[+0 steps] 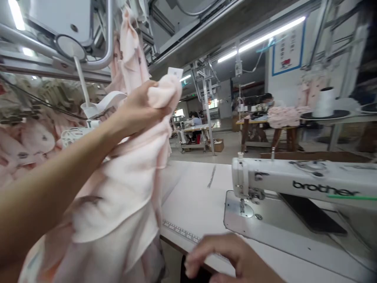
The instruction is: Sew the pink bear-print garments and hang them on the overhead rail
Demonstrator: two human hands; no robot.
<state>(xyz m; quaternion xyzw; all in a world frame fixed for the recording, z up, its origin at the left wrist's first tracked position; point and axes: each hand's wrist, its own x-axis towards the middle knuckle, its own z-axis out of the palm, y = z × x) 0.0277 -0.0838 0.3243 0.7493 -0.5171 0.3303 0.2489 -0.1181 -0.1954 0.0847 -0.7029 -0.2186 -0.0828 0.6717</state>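
Note:
Raised at the left, my left hand grips a pale pink garment by its bunched top. A small white label sticks up from the gathered cloth. The rest of the garment hangs in folds below the hand, beside the white sewing table. Low in front of the table's edge is my right hand, its fingers curved and apart with nothing in them. To its upper right stands a white sewing machine marked "brother", its needle area over a metal plate.
A black phone-like slab lies under the machine's arm. A measuring tape strip runs along the table's front edge. More pink garments hang from an overhead rail at left. A thread cone stands behind, and a person sits far back.

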